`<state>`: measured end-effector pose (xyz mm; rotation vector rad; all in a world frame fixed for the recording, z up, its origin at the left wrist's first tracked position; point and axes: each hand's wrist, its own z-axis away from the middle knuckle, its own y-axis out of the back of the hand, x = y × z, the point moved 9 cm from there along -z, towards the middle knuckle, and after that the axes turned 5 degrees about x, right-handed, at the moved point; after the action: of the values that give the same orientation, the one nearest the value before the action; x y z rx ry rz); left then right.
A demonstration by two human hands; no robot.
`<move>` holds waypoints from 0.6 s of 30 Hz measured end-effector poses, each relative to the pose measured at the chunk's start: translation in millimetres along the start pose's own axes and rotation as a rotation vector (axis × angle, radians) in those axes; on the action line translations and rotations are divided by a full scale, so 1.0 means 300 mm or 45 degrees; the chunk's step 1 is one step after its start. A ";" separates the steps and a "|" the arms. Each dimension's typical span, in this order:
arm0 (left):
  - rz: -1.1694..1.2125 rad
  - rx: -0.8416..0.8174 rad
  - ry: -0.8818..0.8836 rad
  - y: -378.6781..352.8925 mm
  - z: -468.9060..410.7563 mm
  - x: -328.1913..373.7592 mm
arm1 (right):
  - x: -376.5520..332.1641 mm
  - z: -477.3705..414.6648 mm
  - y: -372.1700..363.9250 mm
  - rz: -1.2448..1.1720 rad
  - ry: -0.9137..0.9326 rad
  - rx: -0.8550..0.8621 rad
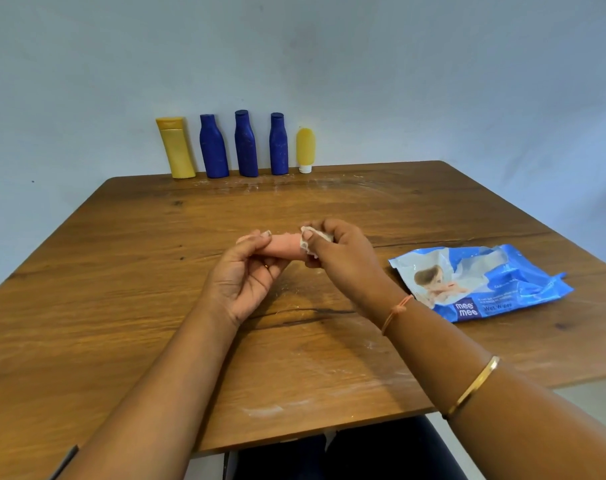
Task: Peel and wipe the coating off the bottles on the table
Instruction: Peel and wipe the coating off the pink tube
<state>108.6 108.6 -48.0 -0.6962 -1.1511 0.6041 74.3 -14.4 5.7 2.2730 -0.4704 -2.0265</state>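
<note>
Mid-frame above the counter (pixel 128 306), the peach bottle (pixel 283 249) lies level, its long axis left to right. The left grip (pixel 246 271) clamps its left end; the right grip (pixel 343 254) pinches a white wipe (pixel 310 240) on the right end, so wiping likely runs leftward.

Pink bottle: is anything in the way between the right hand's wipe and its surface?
Nothing visible. The right hand pinches the wipe directly against the pink bottle, while the left hand holds its other end.
</note>
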 end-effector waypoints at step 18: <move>-1.565 0.036 -0.836 -0.048 0.043 0.064 | 0.019 -0.027 0.102 -0.491 -0.022 0.215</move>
<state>103.2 115.9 -22.2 0.3441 -1.8844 -0.2469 77.2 -46.3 8.7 2.6199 -0.2224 -2.2521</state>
